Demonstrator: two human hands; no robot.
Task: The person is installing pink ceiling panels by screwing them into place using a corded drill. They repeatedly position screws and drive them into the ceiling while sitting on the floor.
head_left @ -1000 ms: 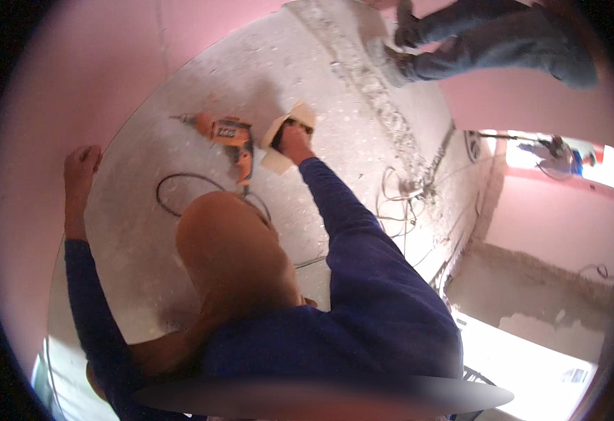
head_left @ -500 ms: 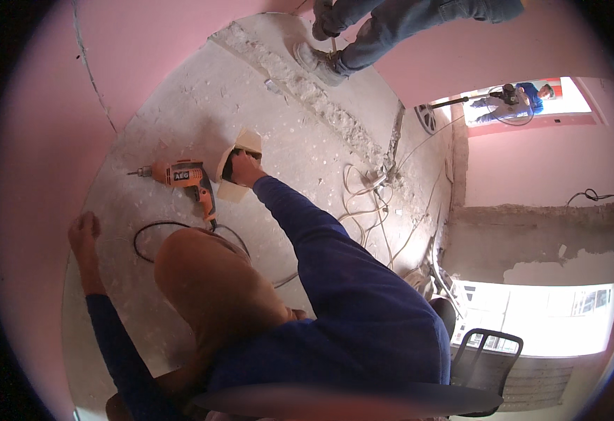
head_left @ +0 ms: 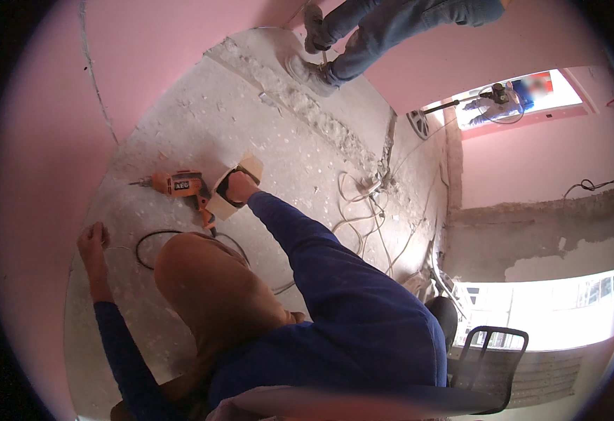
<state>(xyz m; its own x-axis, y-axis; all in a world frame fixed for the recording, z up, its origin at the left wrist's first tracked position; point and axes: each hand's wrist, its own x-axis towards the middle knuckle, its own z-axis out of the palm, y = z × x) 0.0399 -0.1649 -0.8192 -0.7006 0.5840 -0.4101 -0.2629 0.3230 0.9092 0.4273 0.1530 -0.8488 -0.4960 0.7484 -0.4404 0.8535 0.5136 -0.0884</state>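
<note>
My right hand (head_left: 239, 188) reaches into a small open cardboard box (head_left: 252, 168) with dark contents; its fingers are hidden inside. An orange-and-black power drill (head_left: 184, 185) lies on its side just left of the box, its bit toward the pink wall. From its handle a black cord (head_left: 151, 237) loops round behind my brown-clad knee (head_left: 205, 274). My left hand (head_left: 94, 245) is held near the foot of the wall, below the drill, with its fingers curled closed. Whatever they may hold is too small to make out.
Another person's legs in jeans (head_left: 373, 35) stand at the top, beside a rough channel (head_left: 307, 105) in the floor. Loose pale cables (head_left: 363, 210) lie to the right. A second person (head_left: 524, 95) shows through an opening. A black-framed chair (head_left: 493, 358) is at lower right.
My left hand has shifted slightly right and down. My right hand stays in the box, a little lower in the picture. The whole view has tilted slightly.
</note>
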